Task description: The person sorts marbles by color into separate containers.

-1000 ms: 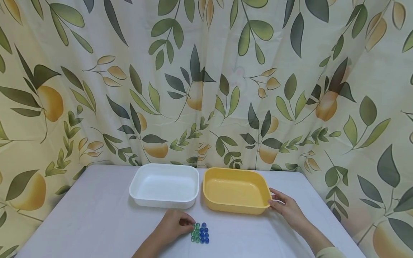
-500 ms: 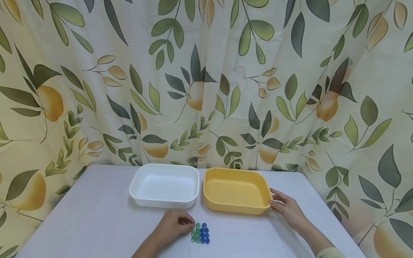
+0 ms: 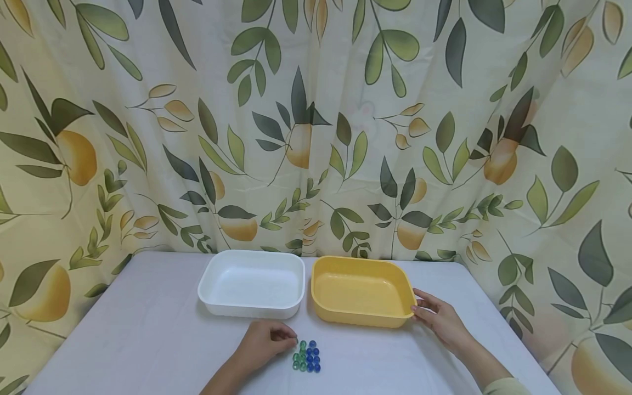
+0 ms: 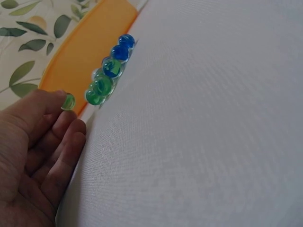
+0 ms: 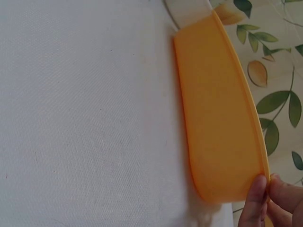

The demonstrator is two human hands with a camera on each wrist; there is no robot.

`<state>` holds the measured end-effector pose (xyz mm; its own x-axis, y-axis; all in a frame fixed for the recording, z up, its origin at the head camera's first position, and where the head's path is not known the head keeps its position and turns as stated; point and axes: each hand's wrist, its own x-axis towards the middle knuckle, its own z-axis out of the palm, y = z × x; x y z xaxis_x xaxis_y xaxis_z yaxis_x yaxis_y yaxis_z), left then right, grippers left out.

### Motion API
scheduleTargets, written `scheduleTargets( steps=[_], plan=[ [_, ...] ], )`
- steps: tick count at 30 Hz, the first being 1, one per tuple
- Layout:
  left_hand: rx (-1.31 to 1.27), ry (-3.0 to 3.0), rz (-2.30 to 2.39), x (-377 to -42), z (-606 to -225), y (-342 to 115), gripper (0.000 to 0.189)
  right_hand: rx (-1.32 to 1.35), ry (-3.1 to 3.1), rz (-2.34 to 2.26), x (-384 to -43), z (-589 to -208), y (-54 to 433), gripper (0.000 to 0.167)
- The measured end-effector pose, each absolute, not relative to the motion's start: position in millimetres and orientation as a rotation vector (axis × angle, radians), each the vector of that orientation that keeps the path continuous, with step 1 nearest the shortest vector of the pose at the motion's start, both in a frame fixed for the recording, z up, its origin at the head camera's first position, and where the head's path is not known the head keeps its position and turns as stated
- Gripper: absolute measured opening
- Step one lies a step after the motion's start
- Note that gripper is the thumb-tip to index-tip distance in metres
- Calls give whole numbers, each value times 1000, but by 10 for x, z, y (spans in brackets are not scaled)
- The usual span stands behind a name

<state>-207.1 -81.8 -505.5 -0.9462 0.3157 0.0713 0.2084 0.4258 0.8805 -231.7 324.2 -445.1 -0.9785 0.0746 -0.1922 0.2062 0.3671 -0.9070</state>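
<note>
My left hand [image 3: 264,341] pinches a green glass marble [image 4: 68,101] between thumb and fingers, just left of the marble group. That group stands in short rows on the white cloth: green marbles [image 3: 303,360] on the left, blue marbles [image 3: 313,360] on the right. At the right end of the yellow tray [image 3: 362,319], my right hand [image 3: 439,321] holds the rim, thumb on one side and fingers on the other, as the right wrist view shows. The yellow tray's inside is bare. Left of it sits a white tray [image 3: 252,311], also with nothing in it.
A white cloth [image 3: 148,340] covers the table. Behind it hangs a curtain [image 3: 316,137] printed with leaves and fruit. The two trays stand side by side near the back edge, a narrow gap between them.
My left hand has drawn slightly left, taking a green marble away from the group's back left corner. My right hand and both trays stay where they were.
</note>
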Motion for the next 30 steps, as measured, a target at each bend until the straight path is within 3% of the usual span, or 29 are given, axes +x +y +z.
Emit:
scheduleTargets(
  steps=[13,21,30],
  plan=[
    [364,2426,1656,-2067,-5025,-810,19,316,2401,-1780,-2324,-4445,3241,63],
    [99,2239,1812,-2087,-4996,-798,29,331,2315,-1839,-2320,-4406,3248,64],
    [40,2150,1836,-2056,-4914,-746,28,328,2279,-1787,-2345,-4318,3261,64]
  ],
)
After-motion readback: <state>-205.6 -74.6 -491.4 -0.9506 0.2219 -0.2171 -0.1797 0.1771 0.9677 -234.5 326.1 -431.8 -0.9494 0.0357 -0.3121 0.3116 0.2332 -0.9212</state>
